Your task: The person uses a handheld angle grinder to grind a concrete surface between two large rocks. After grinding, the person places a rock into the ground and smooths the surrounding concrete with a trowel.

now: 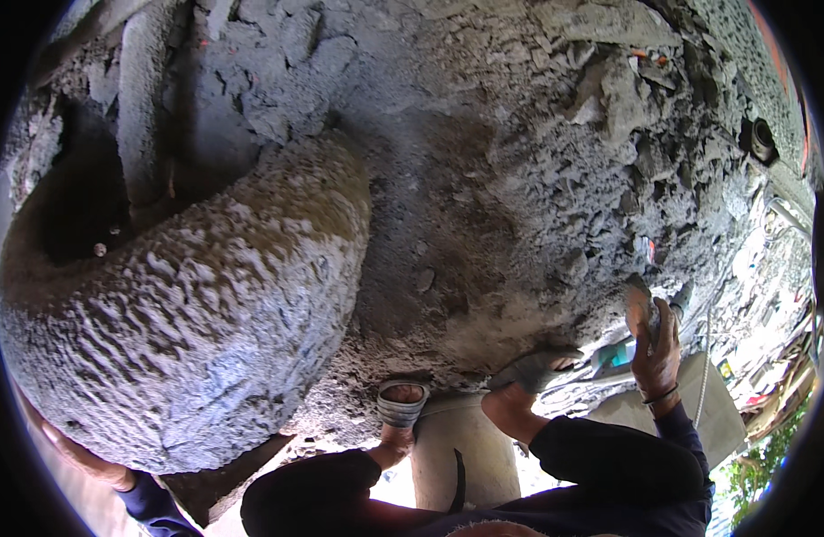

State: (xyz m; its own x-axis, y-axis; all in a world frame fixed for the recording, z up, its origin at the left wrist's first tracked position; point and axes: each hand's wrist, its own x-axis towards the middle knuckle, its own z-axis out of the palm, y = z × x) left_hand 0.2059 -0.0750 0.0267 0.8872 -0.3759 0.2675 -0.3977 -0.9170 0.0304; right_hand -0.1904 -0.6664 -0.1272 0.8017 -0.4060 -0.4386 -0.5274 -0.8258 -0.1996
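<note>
A big rough grey vessel-like body [206,331], ridged with chisel-like marks, lies tilted at the left with a dark hollow in its upper side. My left hand [76,455] reaches along its lower left edge, and the fingers are hidden behind it. At the right, my right hand [655,353] is raised over the ground with its fingers curled together. Something small and grey shows by the fingertips, too unclear to name. A dark band circles the right wrist.
Grey rubble [645,152] and powdery soil cover the ground ahead. A thick dusty pole [144,107] slants into the hollow. My sandaled feet [403,404] flank a pale cylindrical block [461,447]. A grey slab [707,403] lies right, near a short dark pipe [763,141].
</note>
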